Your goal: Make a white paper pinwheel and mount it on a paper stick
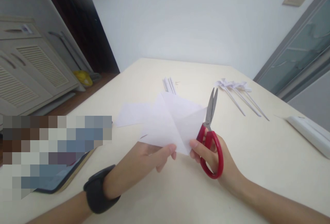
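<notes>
A white sheet of paper (165, 124) with diagonal creases and a slit is held up above the table between both hands. My left hand (154, 155) pinches its lower edge, thumb on top and fingers beneath. At the paper's lower right corner, my right hand (211, 152) grips the edge between thumb and finger. The same hand carries red-handled scissors (211, 131), their blades pointing away from me and slightly parted, to the right of the paper. Part of the right fingers is hidden behind the scissor handles.
Another white paper (131, 114) lies on the table (185, 193) at the left. Several thin white sticks (169, 85) lie behind the held sheet. Paper pinwheels on sticks (235, 86) rest at the back right. A white roll-like object (309, 134) is at the right edge; a blurred-out device (62, 162) is at left.
</notes>
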{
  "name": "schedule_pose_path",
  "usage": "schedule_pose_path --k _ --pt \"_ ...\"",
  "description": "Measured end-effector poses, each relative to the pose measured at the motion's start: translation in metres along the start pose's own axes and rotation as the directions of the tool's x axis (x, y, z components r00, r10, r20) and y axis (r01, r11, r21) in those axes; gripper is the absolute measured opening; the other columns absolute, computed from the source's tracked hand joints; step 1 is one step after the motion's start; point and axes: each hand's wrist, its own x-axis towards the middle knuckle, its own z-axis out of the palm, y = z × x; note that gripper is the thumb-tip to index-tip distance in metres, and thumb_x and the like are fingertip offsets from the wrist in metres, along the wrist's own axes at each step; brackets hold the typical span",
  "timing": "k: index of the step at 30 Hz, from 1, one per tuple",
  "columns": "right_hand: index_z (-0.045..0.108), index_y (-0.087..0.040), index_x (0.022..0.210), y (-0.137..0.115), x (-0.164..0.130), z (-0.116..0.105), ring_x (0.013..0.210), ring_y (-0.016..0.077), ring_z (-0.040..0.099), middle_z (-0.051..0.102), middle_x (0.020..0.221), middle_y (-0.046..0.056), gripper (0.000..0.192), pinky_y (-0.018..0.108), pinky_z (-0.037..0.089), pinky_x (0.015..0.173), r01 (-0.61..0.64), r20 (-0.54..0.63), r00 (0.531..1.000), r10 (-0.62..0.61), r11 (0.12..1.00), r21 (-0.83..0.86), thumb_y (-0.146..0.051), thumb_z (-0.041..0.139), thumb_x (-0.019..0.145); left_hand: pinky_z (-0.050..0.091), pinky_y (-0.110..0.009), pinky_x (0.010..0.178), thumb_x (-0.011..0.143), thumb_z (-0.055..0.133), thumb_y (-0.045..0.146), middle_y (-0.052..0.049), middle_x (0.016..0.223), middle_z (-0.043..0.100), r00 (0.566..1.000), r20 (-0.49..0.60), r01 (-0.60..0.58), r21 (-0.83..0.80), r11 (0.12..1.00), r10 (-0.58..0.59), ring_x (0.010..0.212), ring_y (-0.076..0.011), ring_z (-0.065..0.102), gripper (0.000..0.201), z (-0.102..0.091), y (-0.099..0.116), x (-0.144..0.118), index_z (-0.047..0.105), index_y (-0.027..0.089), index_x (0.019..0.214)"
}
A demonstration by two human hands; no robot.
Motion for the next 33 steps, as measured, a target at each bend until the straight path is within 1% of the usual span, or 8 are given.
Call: schedule_pose_path --k 5,10,15,18,21,24,28,33 --pt "0.048 -0.016 0.077 0.0 0.004 -0.002 0.051 0.0086 0.044 0.048 0.06 -0.002 0.029 0.021 0.035 0.049 -0.022 0.253 0.967 -0.017 0.988 0.151 -0.043 0.041 0.088 0.034 -0.025 0.052 0.086 0.044 0.027 0.006 0.045 0.039 0.976 -0.202 -0.104 -0.09 0.99 0.085 0.045 -0.01 0.04 0.039 -0.009 0.004 0.0 0.04 0.019 0.048" --pt "0.045 -0.016 0.087 -0.004 0.003 -0.003 0.055 0.0093 0.042 0.044 0.063 -0.002 0.033 0.023 0.035 0.053 -0.103 0.481 0.877 0.011 0.981 0.165 -0.049 0.039 0.087 0.028 -0.026 0.046 0.087 0.042 0.022 0.005 0.046 0.033 0.893 -0.397 -0.298 -0.17 0.939 0.212 0.043 -0.0085 0.033 0.042 -0.023 0.003 0.001 0.032 0.018 0.047" --pt "0.039 -0.019 0.088 -0.017 -0.001 -0.008 0.061 0.0094 0.033 0.038 0.073 -0.002 0.028 0.026 0.035 0.064 0.011 0.639 0.769 -0.028 1.0 0.029 -0.047 0.044 0.085 0.029 -0.027 0.047 0.087 0.042 0.021 0.005 0.046 0.033 0.886 -0.413 -0.304 -0.175 0.936 0.211 0.044 -0.0086 0.035 0.043 -0.027 0.003 0.002 0.033 0.018 0.046" --pt "0.039 -0.019 0.094 -0.019 -0.001 -0.013 0.073 0.0131 0.036 0.039 0.085 0.002 0.042 0.029 0.037 0.071 0.062 0.681 0.731 -0.055 0.998 0.014 -0.054 0.054 0.075 0.029 -0.028 0.048 0.088 0.042 0.023 0.005 0.045 0.033 0.897 -0.392 -0.286 -0.163 0.944 0.204 0.043 -0.0084 0.034 0.043 -0.023 0.005 0.001 0.033 0.018 0.046" --pt "0.038 -0.018 0.107 -0.018 0.0 -0.014 0.087 0.0172 0.039 0.039 0.098 0.007 0.054 0.031 0.039 0.078 0.062 0.726 0.688 -0.01 0.997 -0.045 -0.046 0.064 0.069 0.028 -0.027 0.047 0.087 0.042 0.023 0.005 0.044 0.033 0.899 -0.385 -0.287 -0.164 0.944 0.206 0.042 -0.0081 0.033 0.042 -0.021 0.005 0.001 0.033 0.018 0.046" --pt "0.039 -0.017 0.112 -0.018 -0.001 -0.01 0.091 0.0184 0.043 0.044 0.102 0.008 0.042 0.032 0.039 0.081 0.025 0.706 0.704 0.077 0.991 -0.133 -0.036 0.055 0.078 0.028 -0.026 0.045 0.087 0.042 0.022 0.005 0.046 0.033 0.886 -0.409 -0.31 -0.171 0.935 0.219 0.042 -0.0075 0.033 0.042 -0.021 0.005 0.0 0.034 0.018 0.046" --pt "0.043 -0.019 0.111 -0.017 -0.003 -0.005 0.087 0.0169 0.048 0.05 0.098 0.006 0.033 0.031 0.042 0.077 -0.007 0.658 0.739 0.142 0.979 -0.203 -0.03 0.051 0.082 0.028 -0.025 0.044 0.086 0.044 0.021 0.005 0.046 0.033 0.864 -0.439 -0.344 -0.16 0.925 0.246 0.041 -0.007 0.032 0.042 -0.021 0.004 0.0 0.033 0.017 0.045" --pt "0.048 -0.018 0.106 -0.018 -0.004 -0.005 0.09 0.0195 0.051 0.054 0.099 0.007 0.029 0.034 0.042 0.078 -0.052 0.621 0.768 0.156 0.982 -0.183 -0.036 0.05 0.083 0.028 -0.025 0.044 0.085 0.042 0.021 0.006 0.045 0.034 0.894 -0.391 -0.277 -0.098 0.956 0.219 0.042 -0.0079 0.033 0.039 -0.018 0.005 -0.002 0.034 0.019 0.047"
